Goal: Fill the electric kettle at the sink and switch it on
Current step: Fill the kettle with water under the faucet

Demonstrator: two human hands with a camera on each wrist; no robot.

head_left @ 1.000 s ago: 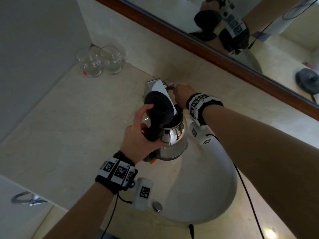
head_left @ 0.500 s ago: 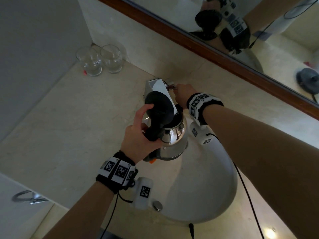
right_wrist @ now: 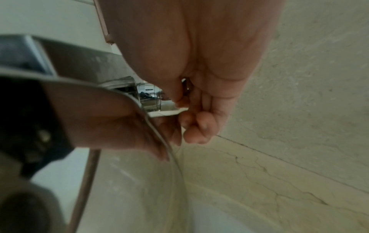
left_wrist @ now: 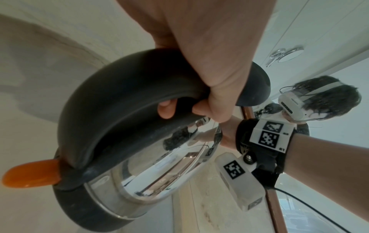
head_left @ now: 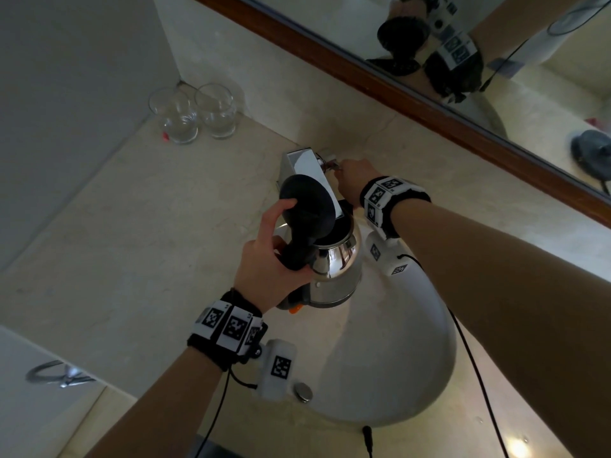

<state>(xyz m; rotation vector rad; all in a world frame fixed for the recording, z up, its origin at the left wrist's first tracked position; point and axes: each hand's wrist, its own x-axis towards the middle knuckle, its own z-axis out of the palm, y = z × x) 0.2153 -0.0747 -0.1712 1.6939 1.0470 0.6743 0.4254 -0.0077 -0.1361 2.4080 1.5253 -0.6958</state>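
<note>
A steel electric kettle [head_left: 334, 272] with a black handle [left_wrist: 123, 100], an orange switch [left_wrist: 30, 175] and a raised black lid [head_left: 307, 206] hangs over the white sink [head_left: 396, 375], its mouth under the chrome tap spout [head_left: 305, 165]. My left hand [head_left: 267, 269] grips the handle [head_left: 296, 256], thumb against the lid. My right hand [head_left: 352, 176] reaches behind the kettle and pinches the tap's chrome lever [right_wrist: 151, 97] between thumb and fingers [right_wrist: 199, 126]. Whether water is flowing is hidden by the lid.
Two empty glasses [head_left: 195, 114] stand in the back left corner of the beige stone counter [head_left: 115, 242]. A wood-framed mirror [head_left: 396, 77] runs along the back wall. The kettle's black base [head_left: 591, 150] shows only as a reflection. A cabinet handle [head_left: 56, 375] sits below left.
</note>
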